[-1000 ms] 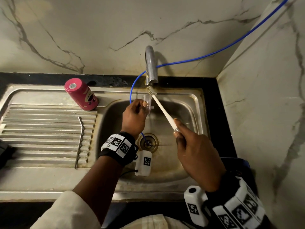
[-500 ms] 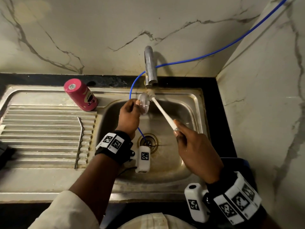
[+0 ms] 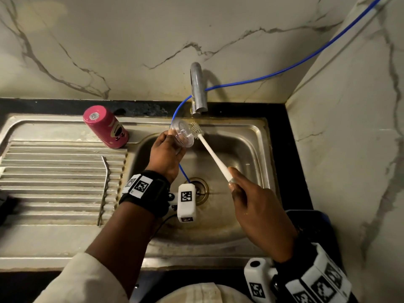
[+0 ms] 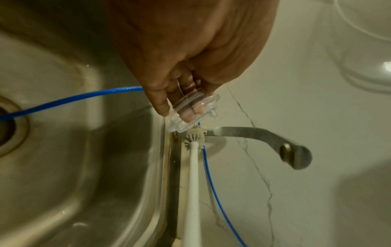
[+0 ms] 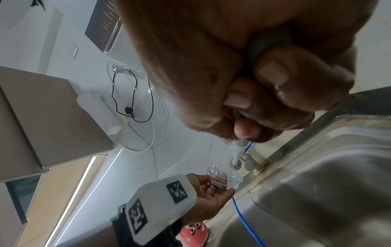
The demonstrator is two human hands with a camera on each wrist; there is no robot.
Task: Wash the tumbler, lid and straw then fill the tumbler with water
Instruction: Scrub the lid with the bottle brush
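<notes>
- Steel sink [image 3: 251, 136], tap [image 3: 197, 90] at the back.
- My left hand [image 3: 166, 154] pinches the clear lid [image 3: 182, 135] under the spout.
- My right hand [image 3: 258, 206] grips the brush [image 3: 213, 155]; its long axis runs up-left, bristles just beside the lid.
- Pink tumbler [image 3: 106, 126] and straw [image 3: 103, 186] lie to my left.

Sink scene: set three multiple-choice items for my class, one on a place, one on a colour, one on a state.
1. Where does the metal straw lie?
A. in the basin
B. on the ribbed drainboard
C. in the tumbler

2. What colour is the tumbler?
A. pink
B. green
C. black

3. What is the left hand doing?
A. hanging idle
B. turning the tap
C. holding the clear lid

Answers: 1 B, the straw rests across the ridges left of the basin. 2 A, its body is pink. 3 C, its fingers grip the clear lid beside the brush that the right hand holds.
</notes>
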